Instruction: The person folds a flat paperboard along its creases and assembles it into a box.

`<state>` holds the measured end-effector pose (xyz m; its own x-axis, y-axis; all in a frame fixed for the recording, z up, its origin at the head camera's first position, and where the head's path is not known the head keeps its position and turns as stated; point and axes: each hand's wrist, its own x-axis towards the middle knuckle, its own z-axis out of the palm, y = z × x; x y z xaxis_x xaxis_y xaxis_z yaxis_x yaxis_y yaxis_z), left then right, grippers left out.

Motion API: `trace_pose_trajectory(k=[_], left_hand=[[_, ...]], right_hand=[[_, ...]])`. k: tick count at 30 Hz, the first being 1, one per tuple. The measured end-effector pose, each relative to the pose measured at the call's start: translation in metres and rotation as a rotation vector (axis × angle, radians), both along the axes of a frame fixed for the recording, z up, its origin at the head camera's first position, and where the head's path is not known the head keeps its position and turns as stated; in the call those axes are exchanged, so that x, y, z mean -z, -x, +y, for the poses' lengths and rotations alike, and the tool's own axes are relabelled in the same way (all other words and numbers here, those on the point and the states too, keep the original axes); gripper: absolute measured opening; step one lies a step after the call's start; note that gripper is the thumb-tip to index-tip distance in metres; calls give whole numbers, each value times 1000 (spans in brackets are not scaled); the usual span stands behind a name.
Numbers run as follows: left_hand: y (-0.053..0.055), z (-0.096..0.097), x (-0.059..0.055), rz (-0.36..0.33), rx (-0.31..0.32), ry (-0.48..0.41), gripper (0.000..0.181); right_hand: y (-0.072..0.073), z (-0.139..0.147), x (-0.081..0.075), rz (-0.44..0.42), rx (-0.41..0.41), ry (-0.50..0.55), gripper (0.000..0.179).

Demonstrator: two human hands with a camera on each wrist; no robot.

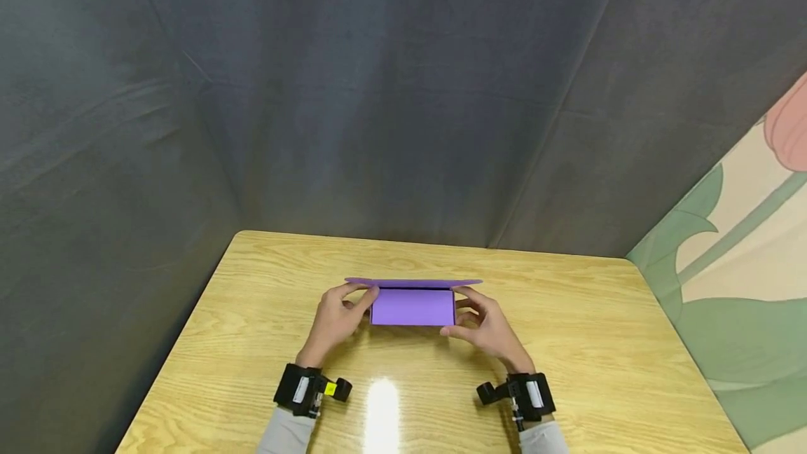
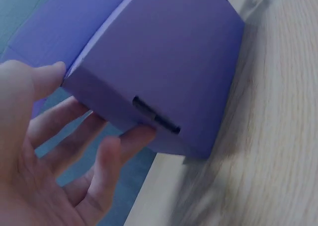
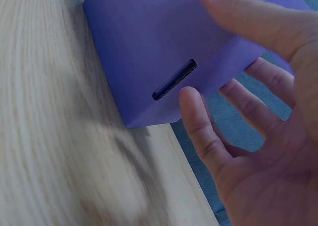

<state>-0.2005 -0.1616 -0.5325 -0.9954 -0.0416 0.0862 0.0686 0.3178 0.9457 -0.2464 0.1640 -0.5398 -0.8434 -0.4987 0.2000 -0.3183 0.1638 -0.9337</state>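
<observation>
A purple cardboard box (image 1: 412, 307) rests on the wooden table between both hands, its flap (image 1: 413, 283) standing out along the far edge. At the box's left end my left hand (image 1: 335, 315) holds it, the thumb (image 2: 49, 77) at the seam by the flap and the fingers bent along the end. My right hand (image 1: 488, 324) grips the opposite end; its thumb (image 3: 238, 12) lies on the near face and its fingers reach along the side. Each wrist view shows a dark narrow slot (image 3: 174, 80) near a lower edge. What the box contains is hidden.
The wooden table (image 1: 252, 279) extends on all sides of the box. Behind it and to the left hangs a dark grey curtain (image 1: 391, 125). A cloth with a flower pattern (image 1: 744, 342) borders the right side. Both wrists carry black camera mounts (image 1: 299, 391).
</observation>
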Motion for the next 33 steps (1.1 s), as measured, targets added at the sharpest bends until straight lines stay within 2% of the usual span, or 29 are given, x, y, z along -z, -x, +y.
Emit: trace_pose_trajectory(k=[4,8,12,19,26,27,29,31,33], left_hand=[[-3,-1,-1,-31,104,-19,50],[-5,-2,-1,-84,162,-15,73],[-5,-2,-1,-101,159,24,82],[-2,-1,0,-89,163,26,79],[2,-7,2,-97,223,-15,78],[2,-10,2,-93,216,-21,76],[0,-15,1,-63,161,-31,71],[-1,-18,-2,6,67,-30,61],[-1,-20,-6,110,-29,-33,52]], right_hand=[[-2,3,-2,3,58,-6,75],[-2,4,-3,-6,60,16,71],[-1,4,-1,-27,54,4,69],[1,4,2,-60,60,-9,66],[2,12,-1,-124,47,-19,65],[2,14,-2,-119,52,-19,65],[2,18,-4,-107,87,-1,64],[1,21,-8,-68,159,38,60],[1,21,-12,-4,259,95,50]])
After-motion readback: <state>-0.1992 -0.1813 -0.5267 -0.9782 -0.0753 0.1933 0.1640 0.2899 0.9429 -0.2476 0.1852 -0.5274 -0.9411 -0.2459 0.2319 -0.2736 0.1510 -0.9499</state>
